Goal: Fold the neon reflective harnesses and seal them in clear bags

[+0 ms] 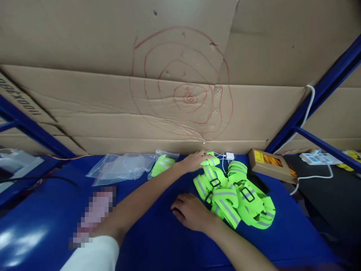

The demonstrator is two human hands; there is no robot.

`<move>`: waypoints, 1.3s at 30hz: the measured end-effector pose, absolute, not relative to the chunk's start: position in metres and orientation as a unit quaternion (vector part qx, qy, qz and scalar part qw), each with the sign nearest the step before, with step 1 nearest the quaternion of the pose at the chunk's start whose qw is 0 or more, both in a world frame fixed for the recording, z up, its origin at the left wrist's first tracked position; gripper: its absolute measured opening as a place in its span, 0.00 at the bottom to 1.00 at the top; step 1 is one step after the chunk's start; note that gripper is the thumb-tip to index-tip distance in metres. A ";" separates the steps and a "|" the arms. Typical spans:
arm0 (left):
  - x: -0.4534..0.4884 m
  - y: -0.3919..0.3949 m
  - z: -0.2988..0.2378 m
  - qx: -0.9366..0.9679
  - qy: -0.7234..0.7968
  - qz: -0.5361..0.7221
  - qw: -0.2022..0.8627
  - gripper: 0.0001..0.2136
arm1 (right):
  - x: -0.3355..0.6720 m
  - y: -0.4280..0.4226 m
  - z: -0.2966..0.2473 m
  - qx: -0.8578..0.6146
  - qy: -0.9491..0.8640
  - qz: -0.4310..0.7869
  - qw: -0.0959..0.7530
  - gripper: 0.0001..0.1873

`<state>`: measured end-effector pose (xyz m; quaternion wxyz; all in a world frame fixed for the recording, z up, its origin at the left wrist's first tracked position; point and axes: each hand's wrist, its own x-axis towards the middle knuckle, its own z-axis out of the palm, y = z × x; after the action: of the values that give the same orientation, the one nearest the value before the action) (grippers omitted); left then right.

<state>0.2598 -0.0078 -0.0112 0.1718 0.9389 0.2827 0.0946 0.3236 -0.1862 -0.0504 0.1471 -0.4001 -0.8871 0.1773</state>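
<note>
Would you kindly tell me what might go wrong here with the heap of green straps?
The left hand is at the far end of the green straps, which lie tangled with their buckles; pulling one may drag the rest. The white charger and its cable lie against the heap and could snag. The right hand lies flat beside the heap, not on it, so nothing pins it down.

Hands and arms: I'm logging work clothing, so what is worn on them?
Both the left hand and right hand are bare: no gloves, rings or watch show. A white sleeve covers the left upper arm; the right forearm is uncovered.
</note>
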 end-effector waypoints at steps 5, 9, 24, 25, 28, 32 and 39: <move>0.221 -0.003 0.008 0.898 0.299 0.107 0.304 0.34 | 0.328 -0.181 -0.054 -0.396 -0.874 0.214 0.185 0.09; 0.174 -0.014 0.023 0.831 0.330 0.164 0.417 0.31 | 0.338 -0.174 -0.059 -0.426 -0.841 0.232 0.240 0.14; 0.093 -0.109 -0.013 0.402 0.393 0.391 0.729 0.31 | 0.357 -0.165 -0.046 -0.555 -0.578 0.152 0.578 0.12; 0.095 -0.112 -0.015 0.385 0.397 0.380 0.741 0.31 | 0.356 -0.169 -0.042 -0.542 -0.593 0.150 0.576 0.14; 0.105 -0.119 -0.022 0.368 0.402 0.318 0.776 0.28 | 0.353 -0.176 -0.031 -0.475 -0.706 0.169 0.498 0.32; 0.118 -0.128 -0.034 0.364 0.392 0.244 0.809 0.20 | 0.346 -0.183 -0.024 -0.370 -0.825 0.235 0.357 0.36; 0.117 -0.131 -0.036 0.456 0.294 0.199 0.816 0.37 | 0.340 -0.183 -0.019 -0.478 -0.670 0.358 0.441 0.16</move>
<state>0.1169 -0.1314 -0.0357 0.8165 0.4556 0.2939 0.1985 0.3398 -0.1831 -0.0192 0.4407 -0.4776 -0.6702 0.3584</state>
